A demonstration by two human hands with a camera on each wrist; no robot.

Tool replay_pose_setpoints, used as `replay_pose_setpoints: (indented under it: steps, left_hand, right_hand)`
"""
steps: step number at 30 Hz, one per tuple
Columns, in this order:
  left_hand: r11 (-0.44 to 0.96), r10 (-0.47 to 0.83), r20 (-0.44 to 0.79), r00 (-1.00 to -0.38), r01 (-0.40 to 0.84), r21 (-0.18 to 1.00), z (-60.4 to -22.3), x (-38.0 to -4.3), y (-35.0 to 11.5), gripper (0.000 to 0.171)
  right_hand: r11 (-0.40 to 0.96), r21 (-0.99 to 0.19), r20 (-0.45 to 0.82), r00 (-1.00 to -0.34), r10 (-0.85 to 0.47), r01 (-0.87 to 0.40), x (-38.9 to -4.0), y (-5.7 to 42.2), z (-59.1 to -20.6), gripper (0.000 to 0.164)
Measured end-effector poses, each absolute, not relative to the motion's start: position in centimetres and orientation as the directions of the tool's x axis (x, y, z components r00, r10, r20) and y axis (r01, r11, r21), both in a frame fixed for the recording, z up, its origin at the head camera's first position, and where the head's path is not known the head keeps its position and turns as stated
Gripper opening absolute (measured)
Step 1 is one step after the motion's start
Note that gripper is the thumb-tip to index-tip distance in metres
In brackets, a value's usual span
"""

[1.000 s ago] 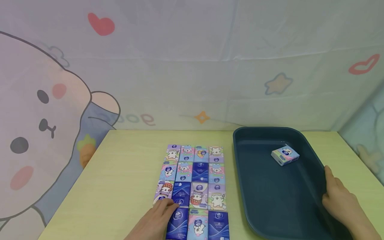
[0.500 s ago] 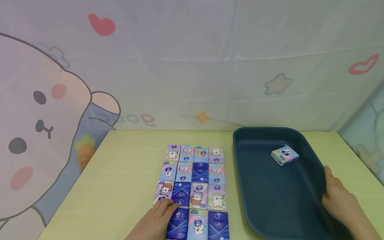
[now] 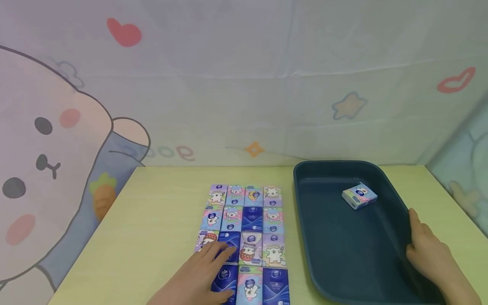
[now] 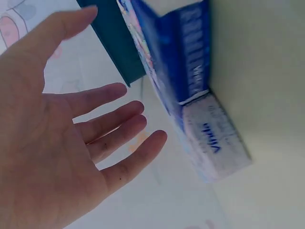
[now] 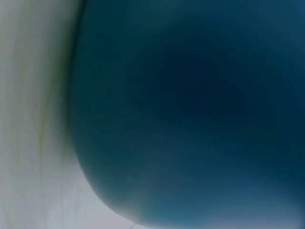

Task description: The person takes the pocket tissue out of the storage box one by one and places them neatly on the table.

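Observation:
Small tissue packs lie flat in a tight block of rows, some plain dark blue, others pastel with cartoon animals. Over the block's near-left corner my left hand is spread, thumb apart from the fingers, partly covering blue packs. The left wrist view shows its palm with nothing in it, beside the pack edges. To the right stands a deep dark-blue tray with one pastel tissue pack inside. My right hand holds the tray's right rim, thumb over the inner side; its lower fingers are hidden.
The pale wooden table extends left of the packs, with a narrow strip between them and the tray. Behind the table hangs a printed cloth with a cartoon bear, hearts and stars. The tray's outer wall fills most of the right wrist view.
My left hand has lifted and spread its fingers, the thumb now showing lower down. The right hand stays on the tray rim. The whole head view has shifted slightly.

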State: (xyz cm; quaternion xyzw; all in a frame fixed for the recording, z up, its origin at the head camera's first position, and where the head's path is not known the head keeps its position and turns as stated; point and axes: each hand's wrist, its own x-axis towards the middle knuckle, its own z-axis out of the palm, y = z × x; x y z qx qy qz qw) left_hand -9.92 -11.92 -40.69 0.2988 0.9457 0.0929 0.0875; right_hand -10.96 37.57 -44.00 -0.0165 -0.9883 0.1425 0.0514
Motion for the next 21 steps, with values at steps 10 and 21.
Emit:
replay_pose_setpoints:
  steps: [10,21]
  left_hand:
    - [0.636,0.767,0.015,-0.642,0.763,0.117,-37.2,-12.9,-8.7,0.061]
    - [0.514,0.857,-0.019,-0.514,0.854,0.078,-34.3,-17.6,-2.0,0.064]
  right_hand:
    - [0.960,-0.281,0.121,-0.991,0.051,0.015,-10.8,37.7,-44.1,0.084]
    - [0.962,-0.274,0.154,-0.987,0.054,0.010,-11.1,37.5,-44.1,0.082]
